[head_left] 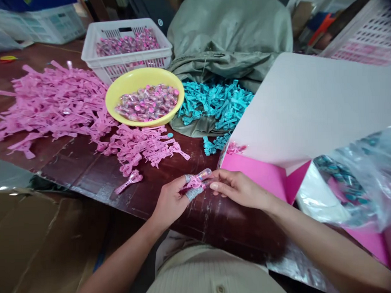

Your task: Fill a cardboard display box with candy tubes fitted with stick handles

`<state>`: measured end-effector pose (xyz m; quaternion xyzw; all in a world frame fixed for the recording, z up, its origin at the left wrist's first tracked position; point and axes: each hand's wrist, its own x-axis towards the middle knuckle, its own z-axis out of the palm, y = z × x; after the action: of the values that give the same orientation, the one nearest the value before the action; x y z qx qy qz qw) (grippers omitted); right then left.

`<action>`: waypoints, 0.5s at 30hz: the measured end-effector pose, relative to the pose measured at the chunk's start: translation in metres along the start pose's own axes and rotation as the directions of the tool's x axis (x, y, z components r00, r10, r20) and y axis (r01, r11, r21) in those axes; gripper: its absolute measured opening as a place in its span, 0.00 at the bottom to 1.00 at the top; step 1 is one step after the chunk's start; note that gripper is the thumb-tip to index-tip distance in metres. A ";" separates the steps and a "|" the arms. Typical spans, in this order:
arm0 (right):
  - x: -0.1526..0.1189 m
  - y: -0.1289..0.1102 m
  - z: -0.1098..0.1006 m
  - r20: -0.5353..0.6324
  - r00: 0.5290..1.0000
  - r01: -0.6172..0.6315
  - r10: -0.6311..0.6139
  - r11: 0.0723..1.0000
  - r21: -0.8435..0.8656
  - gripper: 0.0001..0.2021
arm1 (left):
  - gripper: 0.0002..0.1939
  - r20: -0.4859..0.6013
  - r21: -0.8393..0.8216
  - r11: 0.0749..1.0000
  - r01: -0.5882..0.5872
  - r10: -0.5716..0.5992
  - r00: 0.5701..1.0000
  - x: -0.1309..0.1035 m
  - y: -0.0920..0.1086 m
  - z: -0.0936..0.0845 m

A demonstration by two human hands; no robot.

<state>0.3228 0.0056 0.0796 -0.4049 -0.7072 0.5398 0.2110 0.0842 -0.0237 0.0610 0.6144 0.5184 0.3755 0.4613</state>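
So we've got both hands meeting right at the near edge of the dark wooden worktop [87,167], and they're both on the same little thing: a pink plastic piece [194,182] with a small clear capsule [204,174] sitting at its top end. Our left hand [170,203] is pinching the pink piece from the left, and the thumb and a finger there are wrapped in grey tape. Our right hand [238,188] comes in from the right with its fingers closed on the capsule end, so both hands are clamped on it, held just above the worktop edge. Behind that, there's a loose scatter of more pink pieces [140,146] and one single pink piece [130,181] lying by itself, near the left hand. Further back on the left is a big pink heap [49,100] of the same stuff. A yellow bowl [123,87] full of the little capsules sits in the middle, and right behind it, touching or nearly so, is a white basket [92,43] with more of them. To the right of the bowl there's a pile of teal pieces [216,103] spilling out of a grey-green sack [229,25]. On the right side we have an open carton [309,104] with pink inside walls and a clear plastic bag [360,179] next to our right forearm.
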 end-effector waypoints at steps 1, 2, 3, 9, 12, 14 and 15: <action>-0.007 0.000 -0.006 -0.037 0.998 0.051 -0.055 0.995 -0.089 0.26 | 0.13 0.059 -0.088 0.994 0.061 -0.056 0.997 0.001 0.003 0.004; -0.015 -0.002 -0.012 -0.061 0.991 0.108 -0.123 0.973 -0.204 0.30 | 0.14 0.144 -0.187 0.969 0.161 -0.135 0.980 0.002 0.006 0.009; -0.022 -0.003 -0.019 -0.054 0.979 0.168 -0.195 0.933 -0.319 0.32 | 0.15 0.258 -0.277 0.917 0.287 -0.216 0.942 0.003 0.009 0.014; -0.051 -0.010 -0.061 0.179 0.925 0.380 -0.335 0.828 -0.412 0.12 | 0.25 0.575 -0.419 0.752 0.509 -0.214 0.790 0.011 0.005 0.048; -0.052 -0.007 -0.081 -0.148 0.958 0.126 -0.246 0.825 -0.551 0.12 | 0.42 0.220 -0.286 0.955 0.083 -0.019 0.975 0.028 -0.013 0.058; -0.046 -0.001 -0.089 -0.335 0.911 -0.069 -0.241 0.712 -0.698 0.15 | 0.56 0.121 -0.090 0.994 -0.066 0.077 0.990 0.041 -0.026 0.071; -0.041 0.002 -0.090 -0.368 0.898 -0.140 -0.239 0.639 -0.756 0.16 | 0.61 0.130 -0.024 0.995 -0.094 0.097 0.987 0.047 -0.031 0.080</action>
<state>0.4139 0.0268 0.1129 -0.5452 -0.8135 0.0775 0.1870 0.1590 0.0090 0.0069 0.6576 0.4535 0.3608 0.4814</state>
